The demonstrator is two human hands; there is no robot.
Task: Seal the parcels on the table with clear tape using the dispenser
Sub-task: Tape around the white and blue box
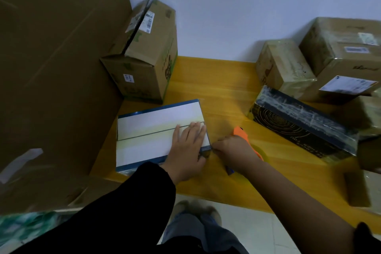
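The flat white box [156, 130] with blue sides lies on the yellow table [222, 93], near its front edge. The left hand [188, 146] lies flat on top, fingers straight, pressing it down. The right hand [235, 150] is curled round the orange tape dispenser [241, 133], right at the box's right end. I think tape is being stuck on here. Next, the dispenser must run straight along the middle line

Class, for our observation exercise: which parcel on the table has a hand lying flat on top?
The flat white-topped, blue-edged box: the left hand lies flat on it alone.
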